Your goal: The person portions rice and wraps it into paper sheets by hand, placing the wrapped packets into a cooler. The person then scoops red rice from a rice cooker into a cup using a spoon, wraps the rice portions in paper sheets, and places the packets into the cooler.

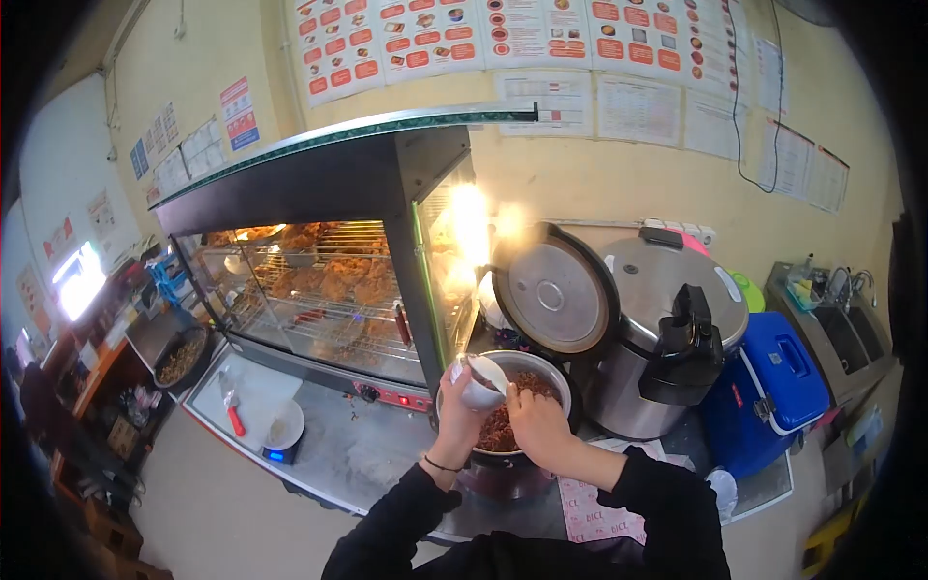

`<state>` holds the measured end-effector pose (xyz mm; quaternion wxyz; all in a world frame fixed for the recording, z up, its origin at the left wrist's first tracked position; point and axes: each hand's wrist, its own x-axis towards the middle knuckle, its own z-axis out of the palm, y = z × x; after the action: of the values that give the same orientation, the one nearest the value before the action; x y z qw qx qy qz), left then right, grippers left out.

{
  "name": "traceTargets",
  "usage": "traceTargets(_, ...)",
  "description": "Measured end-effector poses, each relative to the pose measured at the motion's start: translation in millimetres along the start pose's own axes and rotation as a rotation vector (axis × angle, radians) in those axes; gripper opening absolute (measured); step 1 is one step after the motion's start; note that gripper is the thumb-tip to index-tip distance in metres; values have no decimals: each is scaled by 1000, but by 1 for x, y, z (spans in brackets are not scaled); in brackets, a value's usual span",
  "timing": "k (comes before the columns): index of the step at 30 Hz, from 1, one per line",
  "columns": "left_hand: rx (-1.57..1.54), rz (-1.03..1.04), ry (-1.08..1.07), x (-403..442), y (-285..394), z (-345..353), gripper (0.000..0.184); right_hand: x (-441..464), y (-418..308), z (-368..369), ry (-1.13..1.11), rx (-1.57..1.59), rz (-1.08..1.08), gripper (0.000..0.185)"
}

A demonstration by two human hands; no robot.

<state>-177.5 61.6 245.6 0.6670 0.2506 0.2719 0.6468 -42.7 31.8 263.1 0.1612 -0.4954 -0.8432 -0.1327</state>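
fingers of the left hand (460,418) curl round a small white cup (478,395). the right hand (537,421) pinches a white spoon (489,372) at it, above an open pot (505,480).

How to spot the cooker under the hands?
Find the glass food warmer. Right of it, below the left hand and right hand, sits a round cooker. Its raised lid bares brown contents; the taller steel cooker beside it is shut.

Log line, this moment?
left hand: holds small white cup | right hand: holds white paddle at cup | below: reddish-brown grains in round pot
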Motion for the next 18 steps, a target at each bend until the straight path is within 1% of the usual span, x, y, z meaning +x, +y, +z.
traceTargets(3,-179,-20,-154,8,-8,-17,43,3,23,-10,89,-51,-107,32)
traceTargets(6,-241,14,-227,-4,0,-12,49,20,60,-36,86,329,69,22)
traceTargets(7,-258,22,-241,-6,2,-11,50,25,70,-32,134,504,133,21)
traceTargets(8,-259,36,-248,-6,2,-11,50,31,80,-21,180,678,200,26)
traceTargets(9,-261,49,-256,-5,1,-12,51,37,88,-12,-18,941,338,35)
traceTargets(12,-202,122,-233,-2,-4,-12,50,36,71,-7,-513,1311,644,40)
traceTargets(13,-173,152,-215,-1,-6,-12,49,33,66,11,-577,1351,591,42)
traceTargets(14,-160,165,-202,-1,-5,-12,48,30,55,28,-301,1116,298,44)
traceTargets(16,-134,185,-173,-1,-4,-10,49,26,40,43,-39,1096,187,41)
traceTargets(18,-133,182,-185,-1,-4,-13,49,37,59,36,-214,1035,116,44)
